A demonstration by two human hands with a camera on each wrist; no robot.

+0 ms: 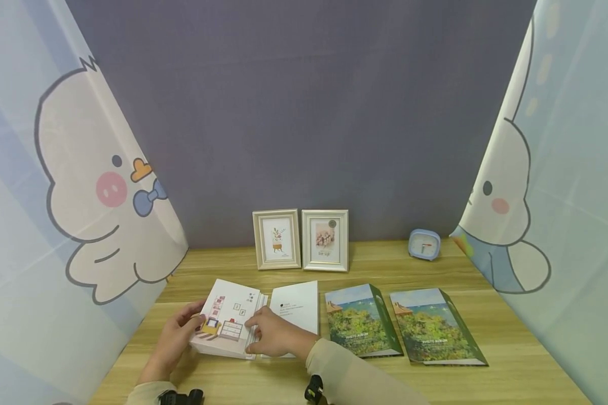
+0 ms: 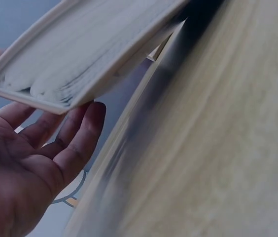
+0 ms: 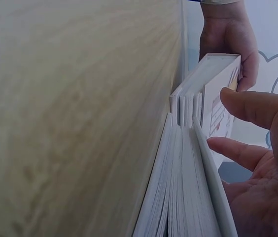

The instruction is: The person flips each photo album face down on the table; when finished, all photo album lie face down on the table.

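— What am I holding?
— My left hand (image 1: pixel 174 332) grips the white album (image 1: pixel 228 318) on the tabletop (image 1: pixel 512 360); my right hand (image 1: pixel 276 333) presses its cover, fingers straight.
— Any writing?
— "PHOTO ALBUM", probably, on the green albums (image 1: pixel 362 320).

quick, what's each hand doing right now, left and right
Left hand: holds the left edge of the album, thumb on top.
Right hand: fingers rest straight on the album's right edge, nothing gripped.
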